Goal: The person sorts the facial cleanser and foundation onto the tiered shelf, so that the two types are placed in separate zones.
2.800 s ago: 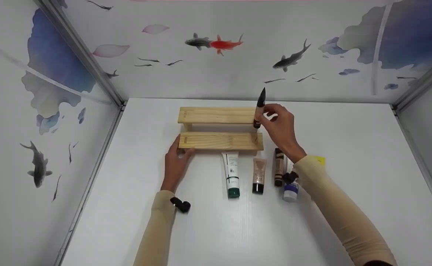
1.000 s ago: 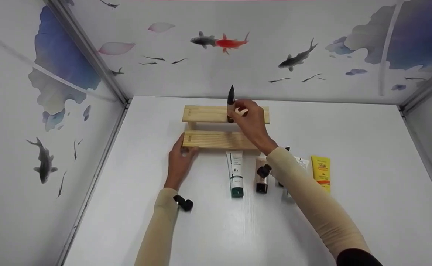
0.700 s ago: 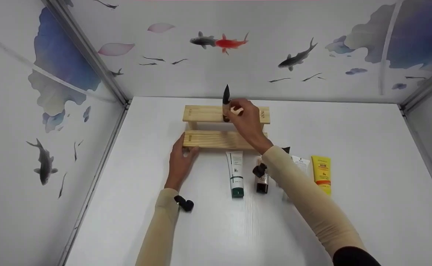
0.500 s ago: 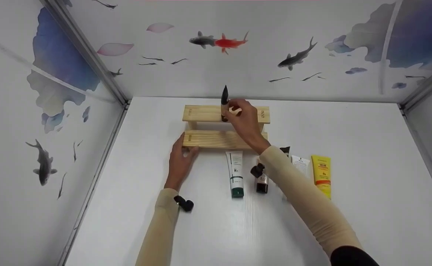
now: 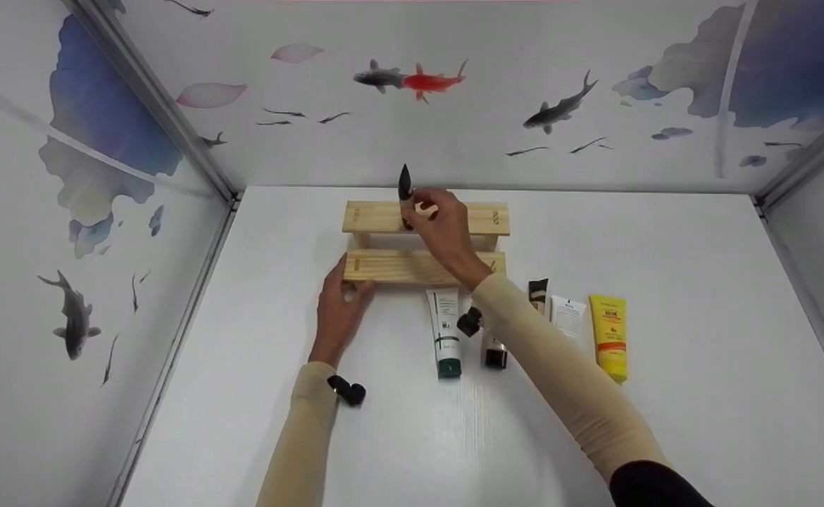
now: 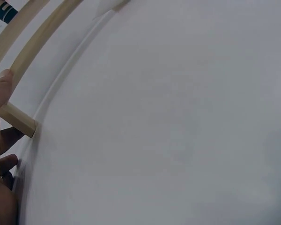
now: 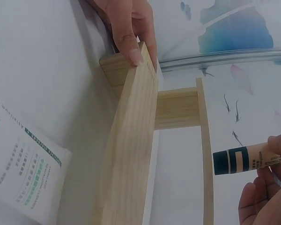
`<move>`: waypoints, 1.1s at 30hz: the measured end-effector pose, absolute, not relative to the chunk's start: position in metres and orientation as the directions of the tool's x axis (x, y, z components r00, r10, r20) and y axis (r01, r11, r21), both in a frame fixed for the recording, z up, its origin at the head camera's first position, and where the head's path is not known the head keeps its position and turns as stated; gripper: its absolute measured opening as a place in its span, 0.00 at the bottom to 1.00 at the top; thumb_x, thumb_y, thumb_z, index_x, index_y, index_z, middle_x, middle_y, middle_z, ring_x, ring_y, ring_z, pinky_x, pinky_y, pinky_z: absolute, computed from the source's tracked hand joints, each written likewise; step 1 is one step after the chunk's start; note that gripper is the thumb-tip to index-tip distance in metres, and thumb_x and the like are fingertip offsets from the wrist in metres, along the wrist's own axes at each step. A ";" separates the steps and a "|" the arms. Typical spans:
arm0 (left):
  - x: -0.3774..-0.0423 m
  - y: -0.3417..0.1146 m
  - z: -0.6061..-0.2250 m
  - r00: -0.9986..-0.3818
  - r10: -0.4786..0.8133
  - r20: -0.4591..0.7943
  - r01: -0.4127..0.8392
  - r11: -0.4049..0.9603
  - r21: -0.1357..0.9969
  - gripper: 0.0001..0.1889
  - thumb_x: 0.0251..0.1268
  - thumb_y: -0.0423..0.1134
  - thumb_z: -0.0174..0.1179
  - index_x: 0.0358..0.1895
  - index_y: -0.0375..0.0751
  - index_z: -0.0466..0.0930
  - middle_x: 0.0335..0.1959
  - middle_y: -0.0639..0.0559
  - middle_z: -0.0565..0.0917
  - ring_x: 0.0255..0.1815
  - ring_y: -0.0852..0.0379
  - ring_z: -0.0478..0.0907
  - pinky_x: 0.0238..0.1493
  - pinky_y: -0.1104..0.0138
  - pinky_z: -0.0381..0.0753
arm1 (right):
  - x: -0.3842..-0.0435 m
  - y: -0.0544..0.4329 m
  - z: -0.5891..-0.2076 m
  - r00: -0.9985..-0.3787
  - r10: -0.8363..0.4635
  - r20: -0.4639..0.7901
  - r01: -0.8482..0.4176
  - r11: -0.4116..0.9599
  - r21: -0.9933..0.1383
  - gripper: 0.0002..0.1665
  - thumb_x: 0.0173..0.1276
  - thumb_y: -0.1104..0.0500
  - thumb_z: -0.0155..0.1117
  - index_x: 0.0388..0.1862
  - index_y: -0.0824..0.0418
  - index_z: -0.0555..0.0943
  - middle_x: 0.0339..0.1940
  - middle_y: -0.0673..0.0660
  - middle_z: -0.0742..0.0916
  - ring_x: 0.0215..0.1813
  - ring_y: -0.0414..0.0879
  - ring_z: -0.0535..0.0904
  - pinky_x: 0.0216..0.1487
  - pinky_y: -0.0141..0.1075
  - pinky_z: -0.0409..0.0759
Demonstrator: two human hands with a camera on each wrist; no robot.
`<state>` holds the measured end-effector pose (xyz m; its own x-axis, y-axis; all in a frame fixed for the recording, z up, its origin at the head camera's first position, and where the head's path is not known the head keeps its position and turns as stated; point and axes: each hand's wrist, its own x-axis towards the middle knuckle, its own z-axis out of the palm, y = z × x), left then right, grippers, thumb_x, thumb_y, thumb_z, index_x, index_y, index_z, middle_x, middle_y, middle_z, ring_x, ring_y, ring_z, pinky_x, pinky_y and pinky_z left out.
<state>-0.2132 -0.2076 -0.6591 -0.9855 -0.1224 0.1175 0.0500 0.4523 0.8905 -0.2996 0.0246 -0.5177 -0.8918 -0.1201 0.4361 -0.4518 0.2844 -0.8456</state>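
Note:
A two-step wooden rack (image 5: 384,266) stands at the back of the table. My left hand (image 5: 339,310) grips the left end of its lower board, thumb on the front edge and fingers behind, as the right wrist view also shows. Between thumb and fingertips my right hand (image 5: 446,227) pinches a small beige cosmetic tube (image 7: 260,156) with a black cap. The tube is upright, dark crimped end up, over the left half of the upper board (image 5: 479,217). In the right wrist view its cap comes close to that board's surface.
In front of the rack lie a white tube with green cap (image 5: 445,327), a beige tube with black cap (image 5: 496,353), a dark-ended tube (image 5: 538,290), a white tube (image 5: 567,315) and a yellow tube (image 5: 608,334). My right sleeve partly covers some. Printed walls (image 5: 299,141) enclose the table.
My right hand has carried the upright tube leftward along the upper board, from its right end to its left half. The left hand keeps its grip on the rack.

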 end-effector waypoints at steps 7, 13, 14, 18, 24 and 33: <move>-0.214 -0.206 -0.658 -0.986 -0.122 0.113 0.045 0.458 0.888 0.49 0.77 0.72 0.62 0.91 0.54 0.55 0.88 0.48 0.63 0.86 0.49 0.61 0.85 0.49 0.61 | -0.302 0.016 -0.518 -0.892 -0.122 0.436 -0.452 0.263 -0.852 0.12 0.77 0.65 0.75 0.56 0.65 0.90 0.52 0.60 0.91 0.54 0.53 0.84 0.50 0.40 0.84; -0.214 -0.204 -0.656 -0.987 -0.119 0.105 0.042 0.446 0.894 0.48 0.77 0.71 0.62 0.91 0.57 0.55 0.87 0.51 0.64 0.76 0.52 0.70 0.79 0.49 0.68 | -0.304 0.008 -0.519 -0.899 -0.104 0.425 -0.438 0.241 -0.866 0.13 0.77 0.64 0.75 0.58 0.65 0.90 0.53 0.60 0.91 0.54 0.53 0.84 0.51 0.40 0.83; -0.214 -0.203 -0.656 -0.988 -0.119 0.102 0.039 0.446 0.894 0.48 0.77 0.71 0.62 0.91 0.58 0.55 0.87 0.51 0.64 0.75 0.52 0.71 0.78 0.49 0.69 | -0.305 0.007 -0.519 -0.899 -0.105 0.424 -0.437 0.241 -0.867 0.14 0.77 0.64 0.75 0.58 0.64 0.90 0.53 0.60 0.91 0.54 0.52 0.84 0.51 0.39 0.83; -0.214 -0.203 -0.656 -0.987 -0.123 0.101 0.035 0.449 0.893 0.48 0.77 0.70 0.62 0.91 0.58 0.55 0.87 0.51 0.64 0.75 0.52 0.70 0.79 0.48 0.69 | -0.307 0.001 -0.519 -0.899 -0.113 0.423 -0.438 0.246 -0.865 0.13 0.77 0.63 0.74 0.58 0.64 0.90 0.53 0.60 0.91 0.54 0.53 0.84 0.52 0.40 0.83; -0.213 -0.204 -0.655 -0.985 -0.135 0.111 0.040 0.447 0.893 0.47 0.77 0.70 0.62 0.91 0.57 0.57 0.87 0.50 0.65 0.77 0.51 0.70 0.79 0.49 0.70 | -0.309 -0.006 -0.516 -0.904 -0.107 0.414 -0.427 0.254 -0.868 0.14 0.78 0.62 0.76 0.58 0.64 0.90 0.54 0.60 0.91 0.54 0.54 0.84 0.51 0.40 0.84; -0.211 -0.205 -0.654 -0.987 -0.145 0.073 0.002 0.440 0.898 0.48 0.76 0.73 0.61 0.91 0.59 0.55 0.88 0.52 0.62 0.85 0.50 0.63 0.84 0.48 0.63 | -0.308 -0.013 -0.516 -0.915 -0.116 0.387 -0.404 0.244 -0.882 0.14 0.78 0.62 0.75 0.59 0.65 0.89 0.54 0.60 0.90 0.55 0.55 0.84 0.50 0.39 0.84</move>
<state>-0.2111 -0.2050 -0.6539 -0.9867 -0.1452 0.0734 0.0021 0.4401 0.8980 -0.3076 -0.0128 -0.5163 -0.9146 -0.1161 0.3872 -0.4042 0.2439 -0.8816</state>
